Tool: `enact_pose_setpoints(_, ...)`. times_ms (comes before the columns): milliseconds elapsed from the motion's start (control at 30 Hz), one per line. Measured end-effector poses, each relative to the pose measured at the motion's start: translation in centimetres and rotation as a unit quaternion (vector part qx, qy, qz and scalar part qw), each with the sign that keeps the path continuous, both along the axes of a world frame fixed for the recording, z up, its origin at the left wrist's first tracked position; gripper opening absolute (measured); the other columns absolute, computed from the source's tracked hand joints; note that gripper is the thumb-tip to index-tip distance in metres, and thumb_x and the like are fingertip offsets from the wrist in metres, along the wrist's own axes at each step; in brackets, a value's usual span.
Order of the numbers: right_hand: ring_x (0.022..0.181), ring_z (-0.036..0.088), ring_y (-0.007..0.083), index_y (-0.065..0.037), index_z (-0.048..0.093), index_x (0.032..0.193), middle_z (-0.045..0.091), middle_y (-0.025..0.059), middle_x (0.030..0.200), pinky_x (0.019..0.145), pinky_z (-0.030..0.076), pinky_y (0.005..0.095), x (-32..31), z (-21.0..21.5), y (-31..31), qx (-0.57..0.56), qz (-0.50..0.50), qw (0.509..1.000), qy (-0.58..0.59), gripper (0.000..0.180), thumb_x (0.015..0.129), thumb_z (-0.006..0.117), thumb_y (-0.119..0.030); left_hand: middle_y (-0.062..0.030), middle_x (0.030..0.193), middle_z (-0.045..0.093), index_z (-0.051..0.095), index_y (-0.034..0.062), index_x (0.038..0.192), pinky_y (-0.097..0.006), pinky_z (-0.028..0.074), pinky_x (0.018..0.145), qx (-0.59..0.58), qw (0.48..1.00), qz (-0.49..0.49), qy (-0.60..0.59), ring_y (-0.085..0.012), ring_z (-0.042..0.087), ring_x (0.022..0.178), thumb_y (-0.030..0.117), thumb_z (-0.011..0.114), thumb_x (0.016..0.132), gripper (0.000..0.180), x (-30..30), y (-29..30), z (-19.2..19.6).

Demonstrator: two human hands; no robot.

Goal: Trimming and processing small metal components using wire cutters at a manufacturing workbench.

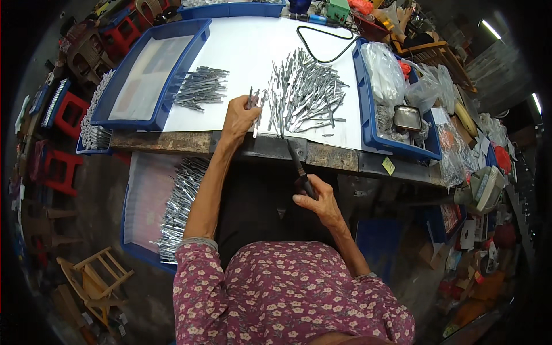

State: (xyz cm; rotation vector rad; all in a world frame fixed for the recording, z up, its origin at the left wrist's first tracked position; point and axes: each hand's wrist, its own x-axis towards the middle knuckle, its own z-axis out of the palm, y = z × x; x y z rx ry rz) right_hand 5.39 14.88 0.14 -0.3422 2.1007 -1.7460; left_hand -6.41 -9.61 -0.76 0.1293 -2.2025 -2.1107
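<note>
Up on the table, the left hand (240,118) pinches metal pieces (253,102); lower, the right hand (319,202) grips a dark tool (300,168).

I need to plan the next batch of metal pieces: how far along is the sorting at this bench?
Done, apparently: a small neat pile of metal pieces lies beside the empty blue tray, and a fuller tray of pieces sits below the bench. In hand: the left hand holds a few pieces at the table edge; the right hand grips a dark tool. Left: the big loose heap.

Shiny metal pieces (305,92), blue plastic tray (149,72)
</note>
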Motion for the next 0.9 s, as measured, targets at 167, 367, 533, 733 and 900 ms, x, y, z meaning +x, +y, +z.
enact_pose_setpoints(167, 0.069, 0.047, 0.0141, 0.000, 0.051, 0.101, 0.049, 0.0032, 0.077, 0.063, 0.041, 0.0279, -0.7, 0.5, -1.0, 0.104, -0.066, 0.974, 0.188, 0.042, 0.069, 0.072, -0.018, 0.0017, 0.068, 0.052, 0.056, 0.0011, 0.090, -0.016, 0.026, 0.040, 0.272, 0.960, -0.071, -0.006, -0.0018, 0.038, 0.049, 0.008, 0.058, 0.080, 0.012, 3.5, 2.1, 2.1)
enact_pose_setpoints(367, 0.072, 0.052, 0.0304, 0.000, 0.049, 0.101, 0.050, 0.0147, 0.085, 0.065, 0.043, 0.0345, -1.6, 1.0, -1.9, 0.167, -0.124, 0.888, 0.409, 0.045, 0.064, 0.072, -0.010, -0.0032, 0.077, 0.059, 0.054, 0.0013, 0.094, -0.016, 0.026, 0.040, 0.399, 0.911, -0.104, -0.007, -0.0021, 0.038, 0.048, 0.007, 0.055, 0.083, 0.012, 5.9, 4.2, 3.3)
enact_pose_setpoints(533, 0.071, 0.051, 0.0334, 0.000, 0.047, 0.102, 0.049, 0.0154, 0.082, 0.062, 0.042, 0.0367, -1.4, 1.1, -2.1, 0.208, -0.142, 0.845, 0.472, 0.046, 0.064, 0.071, -0.009, -0.0018, 0.075, 0.056, 0.054, 0.0015, 0.096, -0.015, 0.027, 0.039, 0.467, 0.875, -0.131, -0.007, -0.0027, 0.036, 0.047, 0.006, 0.055, 0.084, 0.013, 6.9, 4.6, 2.9)
enact_pose_setpoints(733, 0.069, 0.051, 0.0327, 0.001, 0.047, 0.101, 0.048, 0.0155, 0.080, 0.060, 0.042, 0.0372, -1.3, 1.0, -1.8, 0.223, -0.143, 0.837, 0.479, 0.045, 0.064, 0.071, -0.009, -0.0015, 0.074, 0.054, 0.053, 0.0017, 0.097, -0.015, 0.027, 0.040, 0.485, 0.863, -0.131, -0.039, -0.0037, 0.036, 0.049, 0.005, 0.053, 0.084, 0.013, 7.4, 4.9, 2.7)
enact_pose_setpoints(900, 0.067, 0.051, 0.0335, -0.001, 0.049, 0.099, 0.049, 0.0164, 0.080, 0.060, 0.042, 0.0358, -1.4, 0.3, -1.9, 0.207, -0.135, 0.849, 0.468, 0.042, 0.064, 0.071, -0.008, -0.0006, 0.072, 0.053, 0.053, 0.0021, 0.096, -0.015, 0.027, 0.040, 0.497, 0.857, -0.134, -0.035, -0.0036, 0.037, 0.049, 0.005, 0.053, 0.085, 0.012, 7.5, 4.8, 2.5)
